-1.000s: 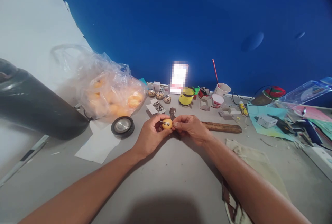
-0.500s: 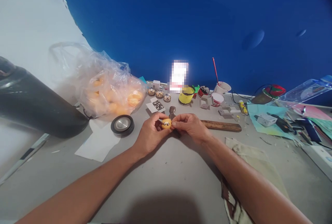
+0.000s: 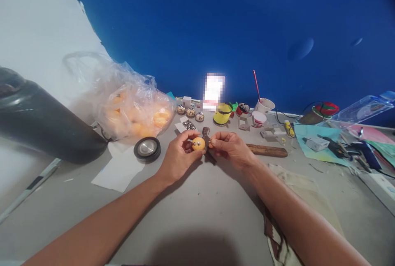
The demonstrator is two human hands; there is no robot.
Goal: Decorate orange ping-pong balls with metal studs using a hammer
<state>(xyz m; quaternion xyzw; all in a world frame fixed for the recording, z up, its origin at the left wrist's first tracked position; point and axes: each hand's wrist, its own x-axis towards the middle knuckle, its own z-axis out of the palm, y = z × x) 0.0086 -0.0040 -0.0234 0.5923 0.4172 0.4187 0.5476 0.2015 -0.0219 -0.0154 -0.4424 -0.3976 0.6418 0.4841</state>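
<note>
Left hand is curled nearly closed, its thumb and fingertips gripping a small orange ball just above the table, near the middle of the view. Two tiny silver dots show on the ball's near face. Right hand sits just beside the ball on its right, thumb and forefinger pinched together with the tips aimed at it; whether anything tiny sits in that pinch is too small to tell.

Under and behind both hands lies a hammer, its dark head just past the ball and its wooden handle running off to the right. Left of the hands are a tape roll and a sheet of paper. Beyond those, a clear bag is full of more orange balls, and a black tube lies at far left. Near the right forearm lies a cloth.

Along the blue wall stand a yellow cup and a white cup. Print on the cups is too small to read, and the white patch behind them is blurred out
</note>
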